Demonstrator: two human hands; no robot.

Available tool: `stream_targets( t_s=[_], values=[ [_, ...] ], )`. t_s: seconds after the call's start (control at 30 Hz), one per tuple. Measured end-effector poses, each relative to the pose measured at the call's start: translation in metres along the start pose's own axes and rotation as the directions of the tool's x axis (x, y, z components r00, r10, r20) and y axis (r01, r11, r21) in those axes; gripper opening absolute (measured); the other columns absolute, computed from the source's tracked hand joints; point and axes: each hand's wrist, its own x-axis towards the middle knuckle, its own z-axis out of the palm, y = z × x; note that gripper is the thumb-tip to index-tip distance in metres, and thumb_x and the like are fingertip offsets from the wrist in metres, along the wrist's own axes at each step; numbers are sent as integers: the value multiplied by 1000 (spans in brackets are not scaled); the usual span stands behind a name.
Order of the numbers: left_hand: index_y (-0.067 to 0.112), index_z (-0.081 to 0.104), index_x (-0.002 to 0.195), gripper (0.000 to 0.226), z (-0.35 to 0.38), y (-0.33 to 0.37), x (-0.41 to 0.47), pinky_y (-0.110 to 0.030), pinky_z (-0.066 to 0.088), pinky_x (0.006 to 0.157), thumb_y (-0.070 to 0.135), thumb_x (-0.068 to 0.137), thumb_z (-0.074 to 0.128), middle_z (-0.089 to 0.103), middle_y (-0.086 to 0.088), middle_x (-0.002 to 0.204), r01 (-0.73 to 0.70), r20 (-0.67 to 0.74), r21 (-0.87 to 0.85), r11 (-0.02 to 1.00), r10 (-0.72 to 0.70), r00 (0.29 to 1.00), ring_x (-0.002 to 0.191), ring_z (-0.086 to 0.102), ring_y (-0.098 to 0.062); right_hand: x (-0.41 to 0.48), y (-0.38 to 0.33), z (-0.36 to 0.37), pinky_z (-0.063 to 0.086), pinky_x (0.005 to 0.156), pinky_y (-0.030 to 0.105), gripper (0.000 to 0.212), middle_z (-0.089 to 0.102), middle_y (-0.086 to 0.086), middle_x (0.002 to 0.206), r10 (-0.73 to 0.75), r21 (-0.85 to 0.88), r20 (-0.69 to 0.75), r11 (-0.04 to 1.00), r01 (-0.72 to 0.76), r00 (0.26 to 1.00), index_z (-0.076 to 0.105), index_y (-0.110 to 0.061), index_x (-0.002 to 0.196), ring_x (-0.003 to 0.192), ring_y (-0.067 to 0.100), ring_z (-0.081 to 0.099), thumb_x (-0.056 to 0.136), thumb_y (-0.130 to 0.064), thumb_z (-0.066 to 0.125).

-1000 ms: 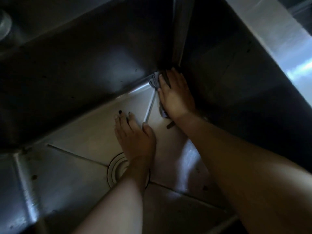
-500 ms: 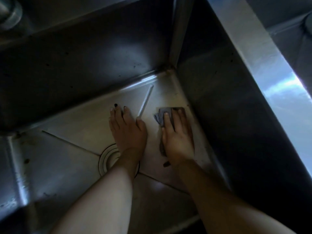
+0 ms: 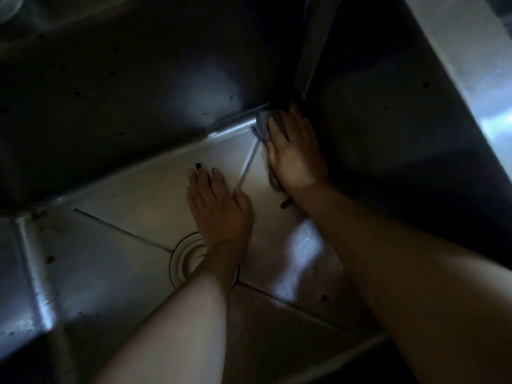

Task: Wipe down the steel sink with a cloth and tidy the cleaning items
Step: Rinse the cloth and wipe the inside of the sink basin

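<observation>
The steel sink (image 3: 133, 206) fills the view, its walls dark and its floor pale, with pressed creases running from the corners in toward the drain (image 3: 184, 261); the bright rim (image 3: 454, 59) crosses the upper right.

The cloth (image 3: 261, 128), grey and bunched, lies in the far right corner of the sink floor, where the two walls meet; part of it pokes out ahead of the fingertips and a strip of it shows along the thumb side of the palm.

The right hand (image 3: 295, 155) lies on top of the cloth and presses it down into that corner; its fingers (image 3: 277, 135) are stretched out straight and close together, not curled round the cloth.

The left hand (image 3: 220, 207) rests palm down on the bare sink floor, between the drain and the far wall and just beside the right hand, apart from the cloth; its fingers (image 3: 194, 187) are straight and flat, holding nothing, with dark polish on the nails; its wrist covers the right part of the drain.

Both forearms reach in from the near edge; small dark specks dot the walls and floor.
</observation>
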Motion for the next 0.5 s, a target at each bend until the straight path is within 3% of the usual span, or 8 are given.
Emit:
stream_targets(
  t_s=[0.23, 0.4, 0.5],
  values=[
    [-5, 40, 132, 54, 2, -2, -1, -44, 7, 114, 19, 85, 51, 29, -27, 145, -20, -15, 4, 1000, 20, 1000, 139, 17, -39, 2, 0, -3, 4, 115, 34, 49, 21, 12, 154, 22, -8, 39, 1000, -22, 999, 30, -14, 145, 144, 25, 11, 97, -25, 33],
    [-6, 41, 131, 53, 2, -1, 0, -45, 8, 114, 17, 85, 50, 30, -28, 143, -10, -14, -13, 1000, 10, 1000, 138, 19, -40, -49, -13, -5, 1, 115, 34, 50, 21, 11, 154, 149, 42, 52, 988, -151, 988, 30, -16, 145, 144, 25, 10, 96, -26, 35],
    [-7, 42, 130, 53, 1, -1, 0, -47, 9, 113, 15, 83, 52, 32, -29, 142, -11, -21, -30, 999, 10, 1000, 136, 21, -42, -85, -26, -8, 8, 118, 42, 53, 28, 17, 151, 230, 91, 84, 967, -237, 970, 36, -12, 142, 143, 31, 14, 91, -23, 45]
  ],
)
